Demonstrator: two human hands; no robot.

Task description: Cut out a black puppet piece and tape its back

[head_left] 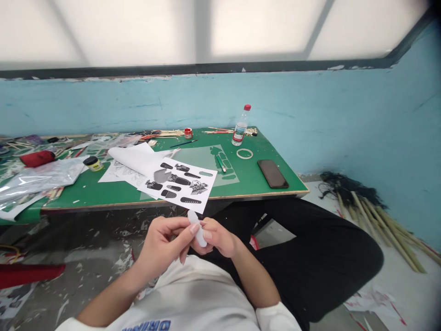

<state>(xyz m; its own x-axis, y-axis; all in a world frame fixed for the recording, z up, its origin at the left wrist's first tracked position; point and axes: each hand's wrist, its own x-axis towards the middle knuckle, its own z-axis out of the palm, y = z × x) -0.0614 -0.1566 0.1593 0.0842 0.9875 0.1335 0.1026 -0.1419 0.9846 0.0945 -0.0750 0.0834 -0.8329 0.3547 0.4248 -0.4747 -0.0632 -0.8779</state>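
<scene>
Between my two hands, above my lap, is a small white paper cutout (197,230) with rounded ends. My left hand (168,236) pinches it from the left with thumb and fingers. From the other side, my right hand (216,235) grips its lower part, thumb on top. Just beyond the hands, a printed sheet (203,200) with black patterned shapes hangs slightly over the table edge, with an elongated hole near its upper right. A green-handled cutter (221,163) lies on a translucent sheet (230,180) with cut-out shapes.
On the green table (113,195) are a phone (273,174), a tape roll (244,153), a water bottle (240,128), a red paint jar (188,133), a yellow jar (93,164) and a plastic bag (44,177). Bamboo strips (382,225) lie on the floor at right.
</scene>
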